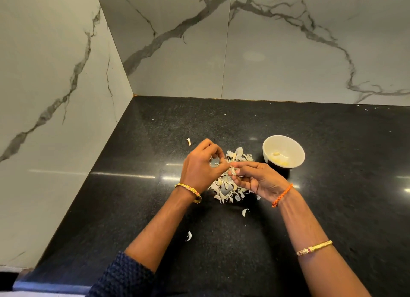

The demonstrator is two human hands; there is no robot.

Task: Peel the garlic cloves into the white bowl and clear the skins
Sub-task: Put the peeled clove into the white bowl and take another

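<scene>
Garlic clove (233, 170), at frame centre, was pinched between the fingertips of the left hand (200, 170) and right hand (253, 178) above the skins (226, 190). White bowl (283, 151) stood right of centre, holding peeled cloves.

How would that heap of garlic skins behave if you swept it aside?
The pile of skins looks thin, curled and papery, so probably very light and floppy. Stray flakes already lie apart on the black counter, so a push would likely scatter some rather than slide them together.

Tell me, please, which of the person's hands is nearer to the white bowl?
The right hand is nearer: it is just left of and in front of the white bowl. The left hand lies farther left, beyond the pile of garlic skins.
</scene>
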